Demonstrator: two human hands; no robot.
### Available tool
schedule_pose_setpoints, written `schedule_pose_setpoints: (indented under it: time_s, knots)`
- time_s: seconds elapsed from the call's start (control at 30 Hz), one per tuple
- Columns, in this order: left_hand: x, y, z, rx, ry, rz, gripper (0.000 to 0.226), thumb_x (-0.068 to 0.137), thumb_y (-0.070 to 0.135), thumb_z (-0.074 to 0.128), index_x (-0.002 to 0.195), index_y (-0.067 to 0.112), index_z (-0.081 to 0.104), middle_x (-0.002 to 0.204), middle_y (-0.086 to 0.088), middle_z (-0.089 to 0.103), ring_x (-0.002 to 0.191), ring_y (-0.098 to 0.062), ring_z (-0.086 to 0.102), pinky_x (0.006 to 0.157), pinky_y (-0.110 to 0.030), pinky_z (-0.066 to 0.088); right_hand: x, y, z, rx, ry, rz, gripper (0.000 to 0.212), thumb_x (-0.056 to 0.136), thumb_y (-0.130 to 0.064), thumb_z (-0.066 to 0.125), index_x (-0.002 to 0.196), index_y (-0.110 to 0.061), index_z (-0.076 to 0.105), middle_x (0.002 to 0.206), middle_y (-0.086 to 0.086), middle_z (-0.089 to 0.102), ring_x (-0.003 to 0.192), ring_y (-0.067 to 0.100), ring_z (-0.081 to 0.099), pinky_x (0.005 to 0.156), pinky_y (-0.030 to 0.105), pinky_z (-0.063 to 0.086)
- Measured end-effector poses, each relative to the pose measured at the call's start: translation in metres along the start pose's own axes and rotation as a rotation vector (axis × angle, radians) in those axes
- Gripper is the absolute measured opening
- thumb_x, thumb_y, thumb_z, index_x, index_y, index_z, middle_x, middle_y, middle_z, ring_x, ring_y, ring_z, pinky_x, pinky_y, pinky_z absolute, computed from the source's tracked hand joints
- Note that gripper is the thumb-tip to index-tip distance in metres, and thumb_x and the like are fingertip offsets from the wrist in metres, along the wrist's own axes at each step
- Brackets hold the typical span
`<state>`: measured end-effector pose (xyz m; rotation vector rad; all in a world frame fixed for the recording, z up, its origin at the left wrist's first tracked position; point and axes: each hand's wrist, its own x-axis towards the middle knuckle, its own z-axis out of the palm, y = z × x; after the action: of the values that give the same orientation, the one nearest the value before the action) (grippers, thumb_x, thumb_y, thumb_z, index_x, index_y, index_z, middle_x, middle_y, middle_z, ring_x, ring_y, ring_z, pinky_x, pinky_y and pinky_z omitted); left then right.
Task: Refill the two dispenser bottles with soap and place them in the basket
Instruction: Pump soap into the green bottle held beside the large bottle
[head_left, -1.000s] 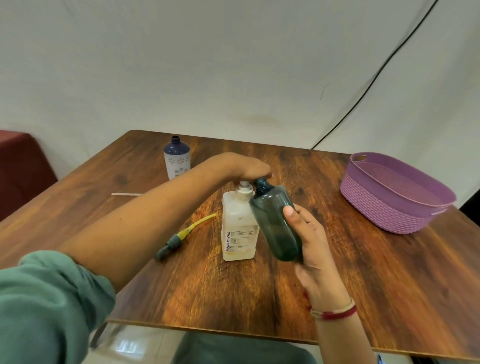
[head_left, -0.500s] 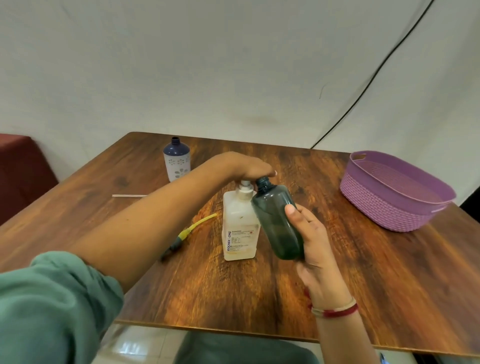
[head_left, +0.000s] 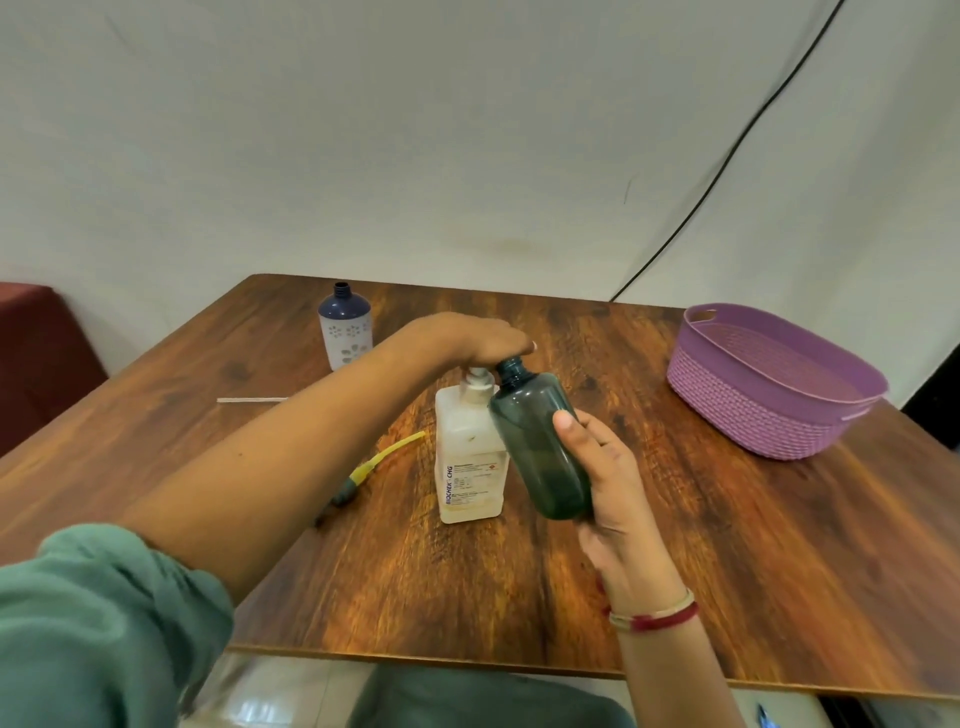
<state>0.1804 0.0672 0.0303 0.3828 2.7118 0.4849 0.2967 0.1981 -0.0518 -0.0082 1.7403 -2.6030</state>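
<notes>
A dark green dispenser bottle (head_left: 540, 447) is tilted left in my right hand (head_left: 605, 483), its open neck right under the spout of the white soap pump bottle (head_left: 467, 467). My left hand (head_left: 467, 340) lies palm down on that pump's head and hides it. The soap bottle stands upright at the table's middle. A second dispenser bottle (head_left: 345, 327), blue on top and white with a flower print, stands uncapped at the far left. The purple basket (head_left: 769, 410) sits at the right with nothing visible in it.
A pump top with a yellow tube (head_left: 371, 467) lies on the wooden table (head_left: 727, 571) left of the soap bottle. A thin white tube (head_left: 252, 399) lies further left. A black cable (head_left: 727, 156) runs down the wall behind.
The green bottle's neck has stayed under the spout, with only a small shift of my view. My left hand stays on the pump head.
</notes>
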Motion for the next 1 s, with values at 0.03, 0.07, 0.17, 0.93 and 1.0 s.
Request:
schedule_pose_setpoints:
  time_s: [0.03, 0.07, 0.17, 0.93, 1.0]
  knots:
    - [-0.001, 0.001, -0.003, -0.006, -0.017, -0.015, 0.039, 0.103, 0.037, 0.023, 0.091, 0.014, 0.052, 0.095, -0.009, 0.054, 0.073, -0.013, 0.049, 0.065, -0.026, 0.038, 0.000, -0.002, 0.000, 0.004, 0.001, -0.004, 0.037, 0.059, -0.039, 0.075, 0.089, -0.019, 0.072, 0.091, 0.006, 0.075, 0.077, 0.015, 0.072, 0.054, 0.022, 0.054]
    - [-0.002, 0.002, -0.007, -0.019, -0.034, -0.031, 0.041, 0.102, 0.041, 0.023, 0.104, 0.013, 0.053, 0.109, -0.012, 0.055, 0.084, -0.016, 0.054, 0.073, -0.028, 0.039, 0.000, -0.003, 0.001, 0.006, 0.002, -0.008, 0.040, 0.059, -0.039, 0.074, 0.092, -0.018, 0.072, 0.091, 0.005, 0.075, 0.077, 0.015, 0.072, 0.054, 0.022, 0.054]
    - [-0.003, 0.003, -0.015, -0.028, -0.081, -0.079, 0.058, 0.099, 0.053, 0.021, 0.131, 0.011, 0.046, 0.139, -0.016, 0.045, 0.116, -0.029, 0.052, 0.094, -0.039, 0.037, 0.002, -0.005, 0.001, 0.006, -0.004, -0.022, 0.040, 0.060, -0.039, 0.075, 0.093, -0.018, 0.071, 0.091, 0.005, 0.075, 0.078, 0.015, 0.072, 0.055, 0.023, 0.054]
    - [0.007, -0.003, -0.002, -0.078, -0.074, -0.087, 0.042, 0.101, 0.043, 0.026, 0.097, 0.012, 0.055, 0.111, -0.012, 0.056, 0.087, -0.017, 0.054, 0.074, -0.029, 0.040, 0.003, -0.001, -0.001, -0.004, -0.025, 0.015, 0.039, 0.063, -0.038, 0.074, 0.095, -0.017, 0.072, 0.095, 0.008, 0.075, 0.079, 0.016, 0.072, 0.055, 0.024, 0.054]
    - [0.000, 0.002, -0.009, -0.058, -0.088, -0.088, 0.056, 0.100, 0.049, 0.022, 0.129, 0.009, 0.048, 0.137, -0.016, 0.046, 0.116, -0.027, 0.051, 0.091, -0.037, 0.037, 0.004, -0.003, 0.000, 0.004, -0.013, 0.011, 0.039, 0.063, -0.038, 0.072, 0.095, -0.016, 0.071, 0.093, 0.007, 0.075, 0.078, 0.016, 0.072, 0.056, 0.025, 0.055]
